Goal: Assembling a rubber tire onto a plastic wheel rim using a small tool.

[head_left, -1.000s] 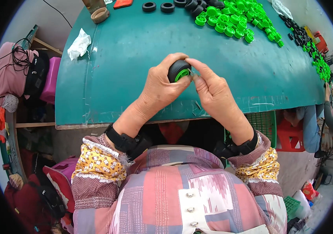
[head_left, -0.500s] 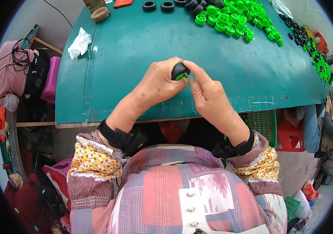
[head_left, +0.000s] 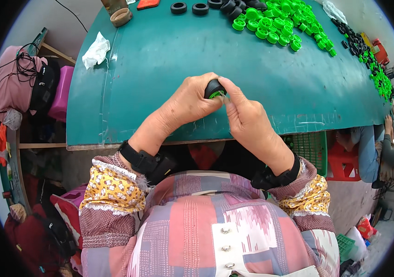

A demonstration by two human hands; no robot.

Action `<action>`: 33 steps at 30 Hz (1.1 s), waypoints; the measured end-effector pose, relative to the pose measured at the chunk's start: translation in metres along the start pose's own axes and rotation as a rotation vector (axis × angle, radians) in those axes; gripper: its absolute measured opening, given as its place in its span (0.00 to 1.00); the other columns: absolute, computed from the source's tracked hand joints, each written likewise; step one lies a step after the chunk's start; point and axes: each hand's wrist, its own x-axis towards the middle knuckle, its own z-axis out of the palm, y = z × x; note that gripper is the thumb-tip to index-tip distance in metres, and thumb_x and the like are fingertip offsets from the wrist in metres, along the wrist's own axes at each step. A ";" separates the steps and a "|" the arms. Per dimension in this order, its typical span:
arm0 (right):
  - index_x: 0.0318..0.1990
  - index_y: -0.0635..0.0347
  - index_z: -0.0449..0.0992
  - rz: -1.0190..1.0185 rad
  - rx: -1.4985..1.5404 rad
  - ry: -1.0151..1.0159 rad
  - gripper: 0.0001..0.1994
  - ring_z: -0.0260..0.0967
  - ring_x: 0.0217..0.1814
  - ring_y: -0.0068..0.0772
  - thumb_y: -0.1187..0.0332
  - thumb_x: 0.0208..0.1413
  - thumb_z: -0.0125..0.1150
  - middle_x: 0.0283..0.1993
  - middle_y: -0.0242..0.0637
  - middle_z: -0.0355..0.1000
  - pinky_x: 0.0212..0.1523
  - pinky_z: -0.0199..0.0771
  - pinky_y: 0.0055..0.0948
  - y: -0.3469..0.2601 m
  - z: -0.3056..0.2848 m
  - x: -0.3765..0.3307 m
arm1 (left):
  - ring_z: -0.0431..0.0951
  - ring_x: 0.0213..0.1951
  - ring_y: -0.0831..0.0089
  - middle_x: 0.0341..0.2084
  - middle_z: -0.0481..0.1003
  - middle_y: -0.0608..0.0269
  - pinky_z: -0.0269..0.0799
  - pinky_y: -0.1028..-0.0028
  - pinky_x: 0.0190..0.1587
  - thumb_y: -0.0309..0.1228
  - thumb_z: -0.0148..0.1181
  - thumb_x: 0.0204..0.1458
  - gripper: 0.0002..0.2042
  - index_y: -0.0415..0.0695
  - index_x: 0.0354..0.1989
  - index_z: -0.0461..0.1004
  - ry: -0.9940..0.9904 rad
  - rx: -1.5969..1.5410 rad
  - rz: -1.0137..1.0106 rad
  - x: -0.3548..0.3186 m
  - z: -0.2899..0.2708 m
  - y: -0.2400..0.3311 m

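Observation:
Above the near part of the green table [head_left: 169,51], my left hand [head_left: 184,104] is closed round a small toy wheel [head_left: 214,87]. This wheel has a ribbed black tyre and a bright green hub, partly covered by my fingers. My right hand [head_left: 250,117] is closed at the wheel's right side, its index finger on the tyre and its thumb by the hub. A thin pale sliver shows at the right thumb tip, too small to make out. Green wheel hubs [head_left: 273,23] lie heaped at the far right, beside loose black tyres [head_left: 200,9].
A crumpled white tissue [head_left: 96,51] and a brown container [head_left: 121,17] are at the table's left. Farther right lies another pile of black and green parts [head_left: 368,60]. A green basket [head_left: 308,150] and a red stool [head_left: 343,161] stand below, near another person [head_left: 368,152].
Both hands have shifted very slightly with the wheel, which has tilted a little, showing less of its green hub. The right fingers remain against it.

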 end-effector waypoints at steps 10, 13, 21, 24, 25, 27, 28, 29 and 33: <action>0.54 0.60 0.60 0.112 0.096 -0.021 0.18 0.67 0.24 0.57 0.74 0.55 0.46 0.21 0.53 0.67 0.23 0.64 0.45 0.005 -0.004 0.013 | 0.76 0.29 0.61 0.24 0.72 0.52 0.70 0.72 0.31 0.26 0.60 0.41 0.14 0.40 0.38 0.68 0.426 -0.072 0.156 -0.005 0.023 0.000; 0.54 0.60 0.59 0.105 0.048 -0.040 0.18 0.67 0.24 0.56 0.74 0.55 0.46 0.20 0.53 0.67 0.22 0.64 0.45 0.002 -0.004 0.007 | 0.75 0.26 0.64 0.23 0.72 0.53 0.70 0.73 0.30 0.26 0.59 0.42 0.12 0.40 0.36 0.68 0.345 -0.088 0.126 -0.005 0.021 -0.003; 0.55 0.60 0.59 -0.008 -0.006 -0.014 0.19 0.68 0.24 0.54 0.75 0.54 0.46 0.22 0.51 0.68 0.22 0.66 0.43 -0.003 -0.003 0.001 | 0.71 0.23 0.71 0.22 0.71 0.57 0.69 0.75 0.29 0.27 0.60 0.42 0.10 0.37 0.33 0.70 -0.229 -0.253 -0.320 0.002 -0.014 0.017; 0.54 0.61 0.60 0.071 0.086 -0.019 0.18 0.68 0.24 0.53 0.74 0.55 0.46 0.23 0.52 0.68 0.23 0.66 0.42 0.001 -0.005 0.009 | 0.69 0.27 0.81 0.25 0.70 0.68 0.67 0.80 0.31 0.23 0.59 0.42 0.12 0.39 0.37 0.70 0.063 -0.217 -0.006 0.002 -0.002 0.003; 0.54 0.61 0.60 0.109 0.121 -0.017 0.18 0.68 0.24 0.54 0.74 0.55 0.46 0.23 0.52 0.68 0.23 0.66 0.42 0.000 -0.009 0.013 | 0.69 0.27 0.81 0.25 0.71 0.67 0.68 0.80 0.31 0.23 0.59 0.42 0.12 0.39 0.38 0.70 0.167 -0.237 0.017 0.001 0.004 0.004; 0.54 0.60 0.60 0.113 0.146 0.003 0.17 0.68 0.25 0.54 0.73 0.56 0.47 0.23 0.52 0.68 0.23 0.65 0.42 0.003 -0.010 0.016 | 0.69 0.28 0.81 0.25 0.71 0.66 0.68 0.80 0.31 0.23 0.60 0.42 0.13 0.39 0.39 0.70 0.371 -0.276 0.066 0.001 0.018 0.007; 0.55 0.59 0.60 0.099 0.125 0.005 0.17 0.68 0.25 0.54 0.73 0.56 0.46 0.23 0.53 0.68 0.23 0.65 0.42 0.004 -0.008 0.015 | 0.69 0.28 0.81 0.25 0.71 0.66 0.68 0.80 0.31 0.23 0.60 0.42 0.13 0.39 0.39 0.69 0.392 -0.230 0.100 0.000 0.020 0.005; 0.55 0.59 0.60 0.085 0.101 0.008 0.18 0.68 0.25 0.54 0.73 0.56 0.46 0.23 0.53 0.68 0.23 0.65 0.43 0.005 -0.006 0.013 | 0.69 0.28 0.81 0.25 0.71 0.66 0.68 0.80 0.31 0.23 0.60 0.42 0.13 0.39 0.39 0.69 0.412 -0.187 0.136 0.000 0.022 0.003; 0.55 0.59 0.60 0.067 -0.021 0.005 0.19 0.68 0.25 0.55 0.74 0.55 0.47 0.23 0.52 0.68 0.23 0.65 0.44 -0.006 -0.009 0.008 | 0.73 0.25 0.71 0.23 0.72 0.57 0.70 0.74 0.31 0.26 0.60 0.41 0.12 0.39 0.36 0.69 0.348 -0.165 0.137 0.001 0.019 0.004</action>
